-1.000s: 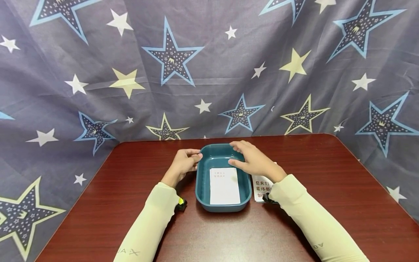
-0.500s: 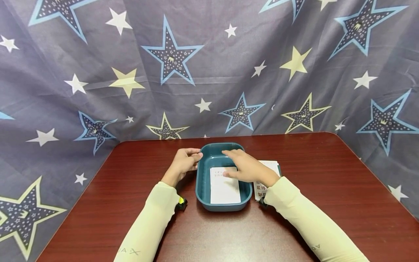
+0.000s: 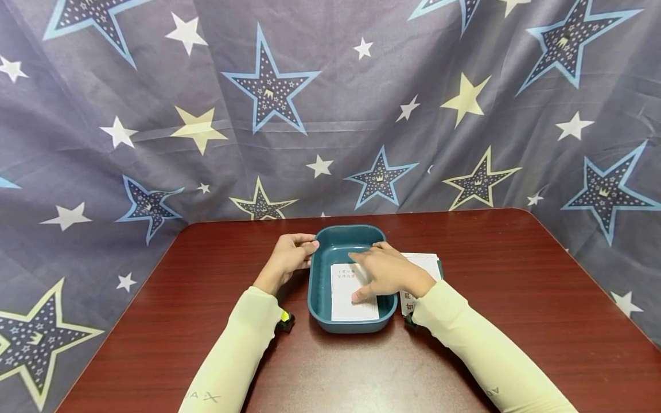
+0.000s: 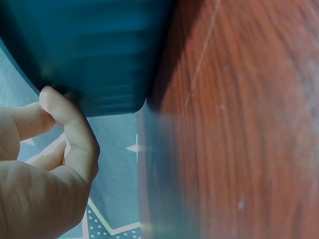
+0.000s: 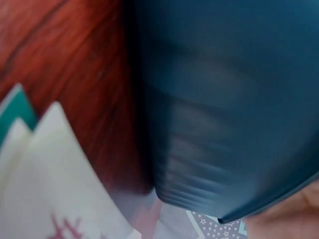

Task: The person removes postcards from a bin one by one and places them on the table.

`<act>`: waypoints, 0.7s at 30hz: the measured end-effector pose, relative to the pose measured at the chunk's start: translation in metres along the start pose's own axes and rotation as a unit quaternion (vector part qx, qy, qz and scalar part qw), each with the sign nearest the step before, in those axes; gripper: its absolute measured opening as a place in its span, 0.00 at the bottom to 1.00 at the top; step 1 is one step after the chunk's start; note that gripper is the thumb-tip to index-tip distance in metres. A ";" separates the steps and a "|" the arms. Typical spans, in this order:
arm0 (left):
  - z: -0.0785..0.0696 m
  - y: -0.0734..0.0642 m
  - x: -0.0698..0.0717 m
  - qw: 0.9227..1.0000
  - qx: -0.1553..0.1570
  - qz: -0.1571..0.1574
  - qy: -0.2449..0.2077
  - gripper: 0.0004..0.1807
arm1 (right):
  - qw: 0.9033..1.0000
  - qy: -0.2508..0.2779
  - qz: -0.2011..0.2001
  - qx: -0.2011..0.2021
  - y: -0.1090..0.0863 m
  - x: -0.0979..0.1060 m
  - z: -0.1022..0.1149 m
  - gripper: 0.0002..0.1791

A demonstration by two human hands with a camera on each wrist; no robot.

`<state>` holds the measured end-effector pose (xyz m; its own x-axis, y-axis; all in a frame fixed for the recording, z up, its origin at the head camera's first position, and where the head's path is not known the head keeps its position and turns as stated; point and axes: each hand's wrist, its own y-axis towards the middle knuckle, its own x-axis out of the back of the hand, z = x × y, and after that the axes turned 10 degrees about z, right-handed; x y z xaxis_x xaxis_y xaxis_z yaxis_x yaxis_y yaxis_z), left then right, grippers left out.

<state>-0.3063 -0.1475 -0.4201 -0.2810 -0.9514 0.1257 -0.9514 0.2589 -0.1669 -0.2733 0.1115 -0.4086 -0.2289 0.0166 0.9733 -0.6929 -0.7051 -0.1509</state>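
Observation:
A teal rectangular bin (image 3: 321, 287) sits on the table, with a stack of white printed cards (image 3: 343, 298) lying flat inside it. At its far left corner my left hand (image 3: 286, 259) pinches the rim; in the left wrist view the thumb tip (image 4: 52, 99) meets the bin's edge. Over the right rim reaches my right hand (image 3: 387, 272), its thumb and fingers spread above the cards, the thumb overlapping their right part. In the right wrist view the bin's outer wall (image 5: 214, 114) hides most of that hand.
A second pile of printed white cards (image 3: 420, 261), with a teal edge beneath, lies just right of the bin, partly under my right forearm. The dark red wooden table (image 3: 506, 275) ends at a grey star-patterned curtain (image 3: 330, 115).
My right hand has come down and inward from the bin's far right rim to over the cards inside. The left hand and the bin have stayed put.

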 end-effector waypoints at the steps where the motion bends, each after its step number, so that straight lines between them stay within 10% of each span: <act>1: 0.000 0.000 0.000 1.000 0.002 0.001 -0.001 0.22 | 1.000 -0.002 0.004 -0.002 0.000 0.000 0.001 0.56; 21: 0.000 -0.001 0.000 1.000 -0.004 -0.003 0.003 0.20 | 0.997 -0.046 0.036 -0.041 0.003 0.001 0.008 0.61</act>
<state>-0.3057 -0.1479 -0.4199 -0.2752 -0.9522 0.1327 -0.9543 0.2538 -0.1580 -0.2700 0.1042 -0.4070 -0.2196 -0.0999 0.9705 -0.7311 -0.6418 -0.2315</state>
